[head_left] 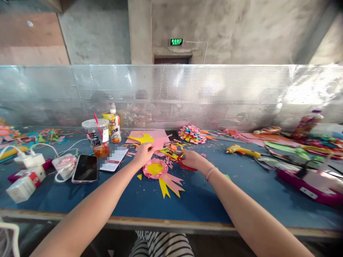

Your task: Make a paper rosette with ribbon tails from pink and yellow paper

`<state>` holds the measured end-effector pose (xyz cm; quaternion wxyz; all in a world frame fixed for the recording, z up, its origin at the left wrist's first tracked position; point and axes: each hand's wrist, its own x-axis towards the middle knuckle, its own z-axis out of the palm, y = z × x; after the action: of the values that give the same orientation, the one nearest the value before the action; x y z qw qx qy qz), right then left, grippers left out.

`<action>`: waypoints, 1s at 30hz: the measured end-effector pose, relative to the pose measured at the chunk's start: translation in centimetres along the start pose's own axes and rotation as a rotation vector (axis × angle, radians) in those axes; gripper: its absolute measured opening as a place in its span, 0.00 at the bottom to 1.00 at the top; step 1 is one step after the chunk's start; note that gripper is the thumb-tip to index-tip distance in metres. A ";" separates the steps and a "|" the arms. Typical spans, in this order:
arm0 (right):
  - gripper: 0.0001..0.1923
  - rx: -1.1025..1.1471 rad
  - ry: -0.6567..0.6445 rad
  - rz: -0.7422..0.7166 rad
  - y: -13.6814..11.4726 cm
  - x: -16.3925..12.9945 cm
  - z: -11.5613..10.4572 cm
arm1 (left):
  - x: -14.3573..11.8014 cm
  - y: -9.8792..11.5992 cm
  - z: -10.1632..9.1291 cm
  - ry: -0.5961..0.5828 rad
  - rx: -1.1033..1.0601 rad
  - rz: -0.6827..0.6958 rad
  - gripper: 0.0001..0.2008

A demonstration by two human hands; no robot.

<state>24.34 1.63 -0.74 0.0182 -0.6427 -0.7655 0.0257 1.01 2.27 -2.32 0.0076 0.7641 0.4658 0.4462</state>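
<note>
Striped trousers (160, 244) are showing at bottom centre; left hand (143, 154) is pinching pink paper (160, 142), right hand (193, 160) is gripping red scissors (183, 165).

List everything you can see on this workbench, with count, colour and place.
paper rosette: one, pink and yellow with ribbon tails, centre front
pink paper piece: one, at left fingers
scissors: one, red handles, under right hand
paper flower: one, multicoloured, centre back
glue gun: one, yellow, right
phone: one, black, left
plastic cup: one, clear, red straw, left
bottle: one, orange label, behind cup
table: one, blue
left hand: pinching pink paper
right hand: on scissors
</note>
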 end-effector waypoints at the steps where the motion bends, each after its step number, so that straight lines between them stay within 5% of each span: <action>1: 0.23 0.008 0.021 0.000 0.1 0.1 0.1 | 0.0 0.0 0.0 0.000 -0.022 -0.029 0.11; 9: 0.20 0.070 0.227 -0.034 -0.1 -0.3 0.0 | 0.3 -0.8 0.4 0.032 -0.378 -0.243 0.08; 19: 0.20 0.174 0.440 -0.121 -1.1 -1.0 -0.7 | 0.4 -0.6 0.4 0.070 -0.547 -0.365 0.03; 25: 0.22 0.190 0.447 -0.153 -1.7 -1.2 -0.4 | 0.5 -0.3 0.3 0.083 -0.615 -0.427 0.02; 30: 0.24 0.094 0.296 -0.048 -0.7 -1.2 -0.4 | 0.5 -0.1 0.2 0.079 -0.665 -0.453 0.02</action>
<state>23.84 0.33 -0.25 0.1616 -0.6194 -0.7675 -0.0342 1.21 2.75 -2.17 0.3345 0.5802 0.4528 0.5885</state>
